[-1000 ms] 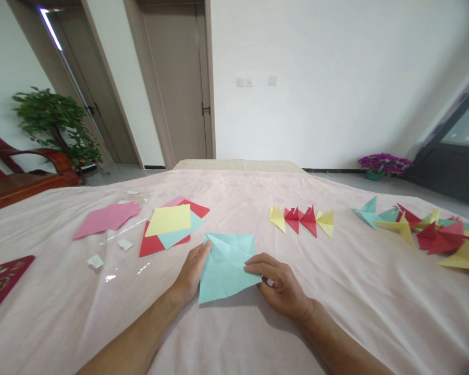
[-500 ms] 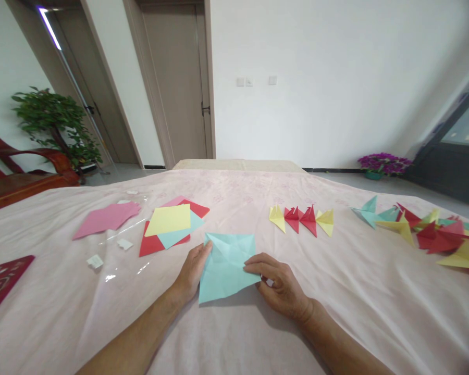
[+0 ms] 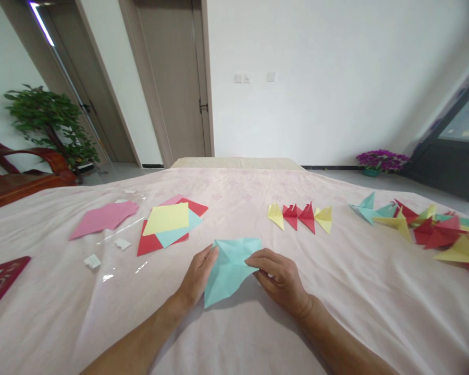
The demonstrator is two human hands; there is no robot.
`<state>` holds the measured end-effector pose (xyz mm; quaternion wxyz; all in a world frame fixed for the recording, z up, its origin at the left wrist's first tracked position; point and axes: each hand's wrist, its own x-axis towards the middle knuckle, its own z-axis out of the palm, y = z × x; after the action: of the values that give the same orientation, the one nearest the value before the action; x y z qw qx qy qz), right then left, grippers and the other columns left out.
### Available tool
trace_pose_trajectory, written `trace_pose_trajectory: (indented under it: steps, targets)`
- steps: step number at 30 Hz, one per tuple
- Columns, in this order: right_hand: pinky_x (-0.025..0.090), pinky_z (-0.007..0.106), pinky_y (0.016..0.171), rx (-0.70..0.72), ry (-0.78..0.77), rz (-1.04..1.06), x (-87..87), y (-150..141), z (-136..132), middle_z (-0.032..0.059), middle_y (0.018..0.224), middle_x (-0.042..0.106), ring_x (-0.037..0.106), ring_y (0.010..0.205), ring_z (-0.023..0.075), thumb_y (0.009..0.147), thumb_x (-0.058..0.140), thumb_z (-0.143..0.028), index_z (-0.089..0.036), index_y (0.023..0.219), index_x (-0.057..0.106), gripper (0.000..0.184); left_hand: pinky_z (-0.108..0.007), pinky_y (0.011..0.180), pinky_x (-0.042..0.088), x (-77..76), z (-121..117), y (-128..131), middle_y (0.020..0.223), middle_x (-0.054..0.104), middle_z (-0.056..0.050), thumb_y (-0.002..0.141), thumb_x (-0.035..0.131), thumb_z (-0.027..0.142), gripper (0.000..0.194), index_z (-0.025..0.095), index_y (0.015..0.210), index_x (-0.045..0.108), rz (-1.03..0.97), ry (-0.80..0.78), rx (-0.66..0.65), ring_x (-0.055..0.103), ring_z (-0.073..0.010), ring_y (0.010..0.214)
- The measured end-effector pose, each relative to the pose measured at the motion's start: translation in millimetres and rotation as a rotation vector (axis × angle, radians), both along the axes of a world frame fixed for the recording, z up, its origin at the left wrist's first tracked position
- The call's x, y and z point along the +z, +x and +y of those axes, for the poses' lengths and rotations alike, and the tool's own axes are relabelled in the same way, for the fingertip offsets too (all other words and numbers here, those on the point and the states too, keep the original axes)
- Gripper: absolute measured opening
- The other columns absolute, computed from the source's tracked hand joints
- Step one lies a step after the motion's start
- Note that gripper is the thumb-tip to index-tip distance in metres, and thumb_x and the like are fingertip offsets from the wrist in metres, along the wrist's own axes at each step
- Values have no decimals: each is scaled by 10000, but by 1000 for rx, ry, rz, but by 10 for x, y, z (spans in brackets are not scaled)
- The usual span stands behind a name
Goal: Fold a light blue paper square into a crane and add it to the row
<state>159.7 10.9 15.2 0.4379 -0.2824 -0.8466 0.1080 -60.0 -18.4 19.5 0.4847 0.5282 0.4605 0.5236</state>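
Observation:
A light teal sheet of origami paper (image 3: 230, 273), marked with crease lines, is held between my two hands over the tablecloth. My left hand (image 3: 198, 272) pinches its left edge, thumb on top. On the opposite side my right hand (image 3: 279, 273) grips the right edge, with the fingers over the top and the thumb below. The paper bends inward along its creases, and its near left corner points down toward me. Part of each edge is hidden by the fingers.
Left of the hands lie yellow, teal and red sheets (image 3: 166, 219), pink sheets (image 3: 103, 219), clear plastic wrap and white scraps (image 3: 92, 261). A dark red flat item (image 3: 3, 281) is at far left. Folded paper cranes (image 3: 307, 217) stand in a row, with a crane pile (image 3: 441, 232) at right.
The teal paper has gone from nearly flat to buckled along its creases. Both hands have shifted slightly, bending its sides inward. The camera view has moved a little.

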Motion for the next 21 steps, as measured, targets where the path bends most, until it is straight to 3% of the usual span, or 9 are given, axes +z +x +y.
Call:
trace_pose_trajectory:
  steps: [5, 12, 17, 21]
  targets:
    - [490, 285, 718, -87, 81, -47, 7, -2, 2, 42, 856, 719, 650, 759, 160, 915, 581, -189, -248, 983, 709, 156, -263, 756, 456, 34, -51, 65, 868, 694, -54, 909, 520, 503, 379, 166, 930, 690, 95, 17, -30, 587, -196, 779]
    - [411, 312, 685, -164, 139, -96, 32, -22, 18, 39, 785, 705, 584, 710, 169, 928, 611, -288, -252, 1082, 703, 183, -315, 967, 418, 88, -74, 155, 1163, 684, -89, 938, 483, 439, 398, 196, 1187, 675, 142, 127, -128, 597, -259, 1068]
    - [380, 333, 698, -201, 169, -102, 100, -25, 5, 37, 847, 695, 552, 761, 183, 911, 636, -298, -283, 1163, 679, 256, -313, 932, 431, 97, -86, 198, 1158, 683, -87, 958, 458, 397, 364, 214, 1177, 685, 232, 193, -155, 603, -246, 1041]
    - [404, 350, 767, -209, 128, -56, 125, -45, -7, 46, 944, 671, 561, 870, 203, 887, 658, -287, -320, 1085, 713, 209, -295, 894, 440, 104, -96, 226, 1113, 694, -82, 946, 477, 429, 374, 204, 1147, 698, 232, 183, -178, 614, -236, 992]
